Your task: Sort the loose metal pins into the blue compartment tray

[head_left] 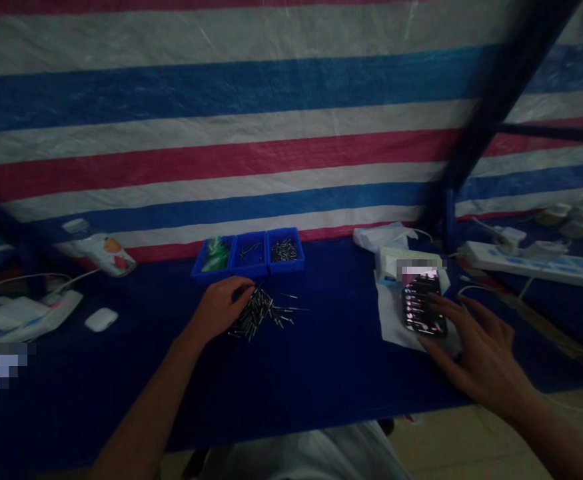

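My left hand (224, 307) rests at the left edge of a loose pile of thin, dark metal pins (256, 313), which look like rivets or screws. Its fingers are curled together; whatever they hold, if anything, is hidden. On the right, a lit phone (420, 310) leans tilted back against a small pale pack (394, 262). My right hand (481, 350) is at the phone's right side with fingers spread, one fingertip over the screen and the thumb near its lower edge. Part of the phone's top is blurred out.
Behind the pile, a blue three-part tray (251, 271) holds a green plastic bag (216, 255) and small metal pieces. A bottle (104, 250), a white case (101, 319) and a power strip (56, 320) lie left. Another power strip (536, 263) with cables is right. Striped sheeting (251, 153) hangs behind.
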The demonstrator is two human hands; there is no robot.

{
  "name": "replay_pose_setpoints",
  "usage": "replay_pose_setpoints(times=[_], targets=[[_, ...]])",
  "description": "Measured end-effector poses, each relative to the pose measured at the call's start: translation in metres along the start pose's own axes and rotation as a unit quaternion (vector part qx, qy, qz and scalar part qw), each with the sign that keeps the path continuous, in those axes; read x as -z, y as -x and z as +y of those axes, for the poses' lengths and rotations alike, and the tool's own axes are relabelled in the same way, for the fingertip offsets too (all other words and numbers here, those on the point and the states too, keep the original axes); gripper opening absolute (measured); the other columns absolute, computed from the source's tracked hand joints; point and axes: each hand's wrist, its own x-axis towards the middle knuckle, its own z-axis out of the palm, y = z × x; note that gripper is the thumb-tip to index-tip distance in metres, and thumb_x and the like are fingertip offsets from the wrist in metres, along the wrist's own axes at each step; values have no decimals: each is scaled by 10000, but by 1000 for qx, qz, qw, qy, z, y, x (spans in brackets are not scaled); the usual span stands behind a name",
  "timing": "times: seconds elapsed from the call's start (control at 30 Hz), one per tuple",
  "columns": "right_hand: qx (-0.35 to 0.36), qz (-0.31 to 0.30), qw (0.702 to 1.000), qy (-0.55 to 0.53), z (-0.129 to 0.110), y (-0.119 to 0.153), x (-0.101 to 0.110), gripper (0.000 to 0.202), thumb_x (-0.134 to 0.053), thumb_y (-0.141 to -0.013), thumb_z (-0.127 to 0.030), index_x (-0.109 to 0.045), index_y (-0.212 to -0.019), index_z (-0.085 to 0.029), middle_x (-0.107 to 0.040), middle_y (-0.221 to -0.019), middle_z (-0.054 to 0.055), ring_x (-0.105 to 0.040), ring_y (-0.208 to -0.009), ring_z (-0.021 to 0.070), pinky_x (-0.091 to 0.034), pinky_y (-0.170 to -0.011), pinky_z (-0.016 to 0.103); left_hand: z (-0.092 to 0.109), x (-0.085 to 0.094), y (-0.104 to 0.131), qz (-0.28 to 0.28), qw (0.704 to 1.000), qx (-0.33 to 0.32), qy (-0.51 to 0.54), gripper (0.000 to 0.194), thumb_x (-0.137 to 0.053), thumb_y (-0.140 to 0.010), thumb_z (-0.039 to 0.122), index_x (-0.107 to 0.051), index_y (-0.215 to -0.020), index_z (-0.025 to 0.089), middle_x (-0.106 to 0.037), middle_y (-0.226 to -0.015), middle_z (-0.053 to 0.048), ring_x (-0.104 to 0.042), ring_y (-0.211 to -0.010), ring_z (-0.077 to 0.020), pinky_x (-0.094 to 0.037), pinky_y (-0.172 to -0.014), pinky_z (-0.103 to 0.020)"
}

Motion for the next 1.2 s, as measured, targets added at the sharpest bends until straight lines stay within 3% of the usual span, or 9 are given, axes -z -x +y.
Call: replay_pose_setpoints(times=[0.17,0.4,0.6,0.8,1.03,1.2], targets=[[-23,-51,998,17,-1,-9,-10,517,-433,-881,-563,-408,-1275,-229,-438,-1454,119,-312,-1338,412,-294,-963,567,-3,-2,0,3,1000,3,7,256,-487,-923,372,-677,-977,209,-718,-942,-34,-668,-835,-203,-519,-790,-340],[-12,92,996,-8,2,5,-2,476,-530,-855,-460,-405,-1249,-224,-533,-1295,163,-429,-1254,406,-337,-936,561,-5,-3,0,-1,1000,-2,2,288,-470,-934,410,-675,-969,210,-715,-978,-47,-666,-877,-218,-514,-819,-359],[-31,86,996,-17,-3,15,5,360,-539,-841,-322,-531,-1201,-322,-657,-1062,97,-545,-1115,400,-352,-875,555,-2,-3,0,-7,1000,-2,3,262,-476,-935,383,-668,-980,209,-714,-959,-44,-661,-841,-206,-516,-781,-355],[34,85,996,-10,0,18,5,218,-542,-829,-292,-670,-1002,-260,-677,-954,81,-578,-1070,348,-346,-881,501,0,-3,0,-18,1000,10,11,242,-492,-934,363,-669,-973,204,-716,-960,-39,-664,-850,-205,-504,-783,-346],[45,84,995,-10,-1,15,5,207,-522,-849,-270,-673,-988,-248,-680,-958,83,-584,-1065,328,-364,-875,486,-2,-5,0,-22,1000,9,5,256,-484,-937,383,-669,-991,215,-715,-950,-39,-663,-838,-203,-510,-771,-345],[-6,103,994,-22,-1,18,6,184,-511,-864,-290,-646,-985,-262,-664,-1016,100,-593,-1055,345,-399,-849,505,-1,-3,0,-23,1000,9,5,254,-484,-934,376,-667,-989,210,-715,-954,-46,-659,-833,-204,-510,-776,-353]])
